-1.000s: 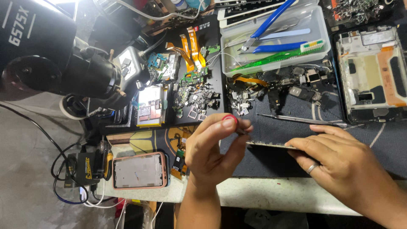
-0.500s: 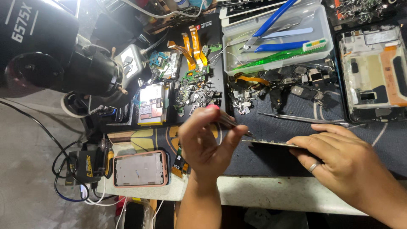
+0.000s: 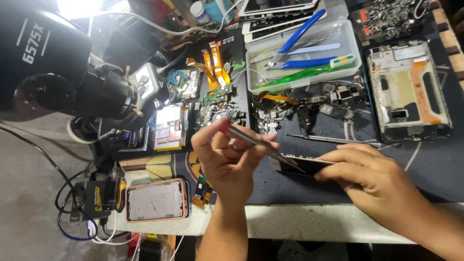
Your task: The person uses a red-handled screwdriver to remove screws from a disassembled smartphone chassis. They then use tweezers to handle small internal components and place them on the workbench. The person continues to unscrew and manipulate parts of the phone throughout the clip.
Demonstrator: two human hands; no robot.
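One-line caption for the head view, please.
Left hand works tweezers against a dark phone part steadied by right hand on a cluttered repair mat.

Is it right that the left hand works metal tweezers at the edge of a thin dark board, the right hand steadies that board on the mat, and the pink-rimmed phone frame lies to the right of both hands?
Not quite. In the head view the pink-rimmed phone frame lies to the left of both hands, near the table's front edge. The rest holds: the left hand works the tweezers at the thin dark board, which the right hand steadies on the mat.
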